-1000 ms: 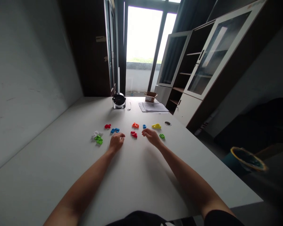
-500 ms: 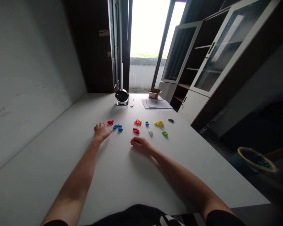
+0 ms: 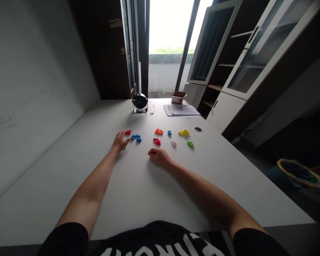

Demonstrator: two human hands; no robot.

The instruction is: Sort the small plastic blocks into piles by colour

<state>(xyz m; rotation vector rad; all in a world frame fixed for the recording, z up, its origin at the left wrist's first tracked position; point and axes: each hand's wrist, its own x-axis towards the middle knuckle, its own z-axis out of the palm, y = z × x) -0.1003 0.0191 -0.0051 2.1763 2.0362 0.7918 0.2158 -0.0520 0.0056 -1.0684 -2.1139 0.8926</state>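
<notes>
My left hand point(image 3: 120, 141) is on the table beside a red piece point(image 3: 128, 132) and several blue pieces point(image 3: 136, 137). Its fingers are apart, and a bit of green shows under the palm near the thumb. My right hand point(image 3: 159, 156) rests curled on the table, closed, just below another red piece point(image 3: 156, 142); whether anything is inside it is hidden. Beyond and to its right lie an orange piece point(image 3: 158, 132), a small blue piece point(image 3: 169, 133), a white piece point(image 3: 173, 144), a yellow piece point(image 3: 184, 132) and a green piece point(image 3: 190, 144).
A round black device on a stand point(image 3: 140, 103) is at the table's far edge, with a thin cord point(image 3: 152, 110) beside it. Papers point(image 3: 181, 110) and an open cardboard box point(image 3: 178, 97) are at the back right. A cable hole point(image 3: 198, 129) lies right of the yellow piece.
My left hand has moved slightly right, closer to the blue pieces, and green now shows beneath it. The camera view has tilted down a little. My right hand stays curled.
</notes>
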